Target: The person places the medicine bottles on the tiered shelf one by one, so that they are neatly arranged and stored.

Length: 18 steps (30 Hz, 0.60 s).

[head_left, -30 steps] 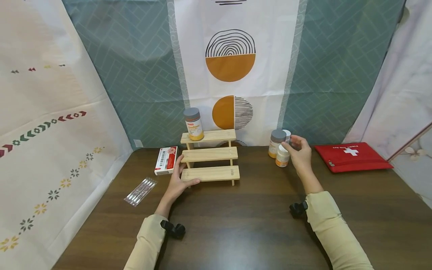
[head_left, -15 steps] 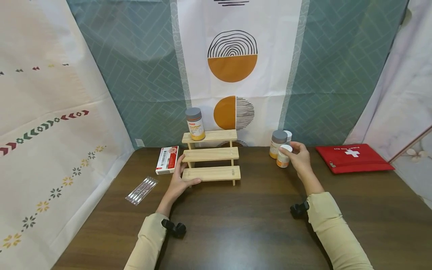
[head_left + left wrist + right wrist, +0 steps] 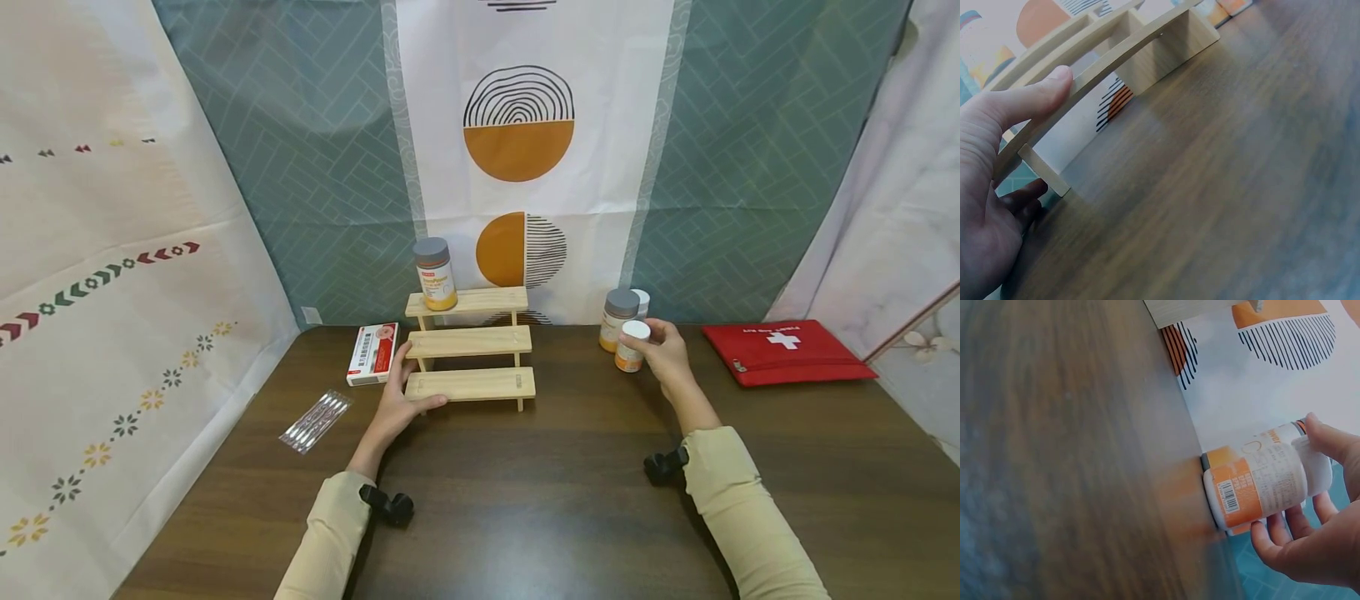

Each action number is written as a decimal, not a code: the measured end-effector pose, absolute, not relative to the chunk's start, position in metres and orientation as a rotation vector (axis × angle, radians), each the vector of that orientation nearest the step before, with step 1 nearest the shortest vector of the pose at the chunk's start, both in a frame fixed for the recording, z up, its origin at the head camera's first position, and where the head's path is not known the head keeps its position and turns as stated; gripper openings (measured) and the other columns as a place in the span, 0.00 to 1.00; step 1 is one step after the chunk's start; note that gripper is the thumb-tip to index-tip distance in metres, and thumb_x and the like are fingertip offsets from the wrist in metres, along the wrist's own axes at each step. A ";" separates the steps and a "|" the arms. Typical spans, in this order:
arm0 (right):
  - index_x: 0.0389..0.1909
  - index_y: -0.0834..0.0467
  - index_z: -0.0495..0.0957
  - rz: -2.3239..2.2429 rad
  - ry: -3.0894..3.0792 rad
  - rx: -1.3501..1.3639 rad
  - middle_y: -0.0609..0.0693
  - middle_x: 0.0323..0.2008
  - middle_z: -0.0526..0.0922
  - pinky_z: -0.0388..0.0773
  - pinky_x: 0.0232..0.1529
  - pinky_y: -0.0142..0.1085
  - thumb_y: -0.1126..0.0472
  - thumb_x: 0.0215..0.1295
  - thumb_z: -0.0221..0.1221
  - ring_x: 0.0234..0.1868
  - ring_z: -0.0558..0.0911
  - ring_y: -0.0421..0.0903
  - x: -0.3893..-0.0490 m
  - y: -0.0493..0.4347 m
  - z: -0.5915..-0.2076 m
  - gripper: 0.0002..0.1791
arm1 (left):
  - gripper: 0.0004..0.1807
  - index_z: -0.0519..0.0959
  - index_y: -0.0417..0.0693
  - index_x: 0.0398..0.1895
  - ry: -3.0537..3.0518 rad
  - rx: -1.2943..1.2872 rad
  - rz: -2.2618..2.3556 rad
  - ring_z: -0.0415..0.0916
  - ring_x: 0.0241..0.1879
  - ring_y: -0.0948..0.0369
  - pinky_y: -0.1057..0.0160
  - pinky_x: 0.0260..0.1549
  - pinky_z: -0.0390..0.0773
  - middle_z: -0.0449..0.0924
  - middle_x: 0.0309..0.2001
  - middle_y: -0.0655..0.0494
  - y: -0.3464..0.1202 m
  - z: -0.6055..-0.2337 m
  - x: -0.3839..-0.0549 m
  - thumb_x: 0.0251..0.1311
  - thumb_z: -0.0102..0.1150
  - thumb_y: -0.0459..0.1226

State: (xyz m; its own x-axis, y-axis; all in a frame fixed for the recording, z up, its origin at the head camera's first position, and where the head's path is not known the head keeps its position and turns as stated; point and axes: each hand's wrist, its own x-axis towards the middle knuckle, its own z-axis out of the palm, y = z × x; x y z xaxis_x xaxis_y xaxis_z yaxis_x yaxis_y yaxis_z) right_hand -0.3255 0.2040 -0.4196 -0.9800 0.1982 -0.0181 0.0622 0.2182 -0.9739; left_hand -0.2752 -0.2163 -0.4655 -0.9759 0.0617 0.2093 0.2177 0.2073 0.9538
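Note:
My left hand (image 3: 396,408) grips the left end of a three-tier wooden shelf (image 3: 468,383). In the left wrist view the thumb (image 3: 1054,87) lies over the lowest board and the other fingers are partly hidden below it. My right hand (image 3: 667,354) holds a small white-capped pill bottle (image 3: 628,358) with an orange label. The right wrist view has the thumb at the cap and fingers along the side of this bottle (image 3: 1254,487). A grey-capped bottle (image 3: 613,327) stands directly behind it, and another white-capped bottle (image 3: 642,300) is mostly hidden.
Another grey-capped bottle (image 3: 435,279) stands on the top tier's left end. A red-and-white medicine box (image 3: 372,354) and a packet of cotton swabs (image 3: 315,422) lie left of the shelf. On the right is a red first-aid pouch (image 3: 787,353). Curtains rise behind the brown table (image 3: 525,500).
My right hand has come down a little and closed its fingers and thumb on the small white-capped pill bottle. The left hand keeps its hold on the shelf.

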 end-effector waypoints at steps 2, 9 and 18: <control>0.71 0.68 0.53 1.881 -2.381 -0.253 0.64 0.69 0.60 0.60 0.71 0.48 0.56 0.65 0.62 0.68 0.63 0.57 -0.325 0.204 -0.420 0.41 | 0.61 0.42 0.65 0.77 -2.345 -0.267 -1.882 0.53 0.75 0.47 0.44 0.66 0.61 0.51 0.76 0.43 -0.216 -0.465 -0.276 0.48 0.73 0.29; 0.70 0.68 0.52 1.892 -2.383 -0.256 0.65 0.67 0.61 0.62 0.68 0.47 0.58 0.64 0.62 0.65 0.65 0.55 -0.325 0.204 -0.422 0.41 | 0.61 0.42 0.66 0.77 -2.343 -0.268 -1.892 0.53 0.74 0.48 0.46 0.64 0.63 0.51 0.76 0.44 -0.216 -0.464 -0.275 0.48 0.72 0.29; 0.70 0.67 0.53 1.874 -2.376 -0.291 0.63 0.67 0.62 0.63 0.68 0.47 0.57 0.64 0.63 0.64 0.66 0.54 -0.326 0.204 -0.422 0.40 | 0.61 0.41 0.64 0.78 -2.333 -0.279 -1.902 0.55 0.74 0.47 0.49 0.64 0.63 0.52 0.76 0.43 -0.216 -0.464 -0.275 0.49 0.72 0.28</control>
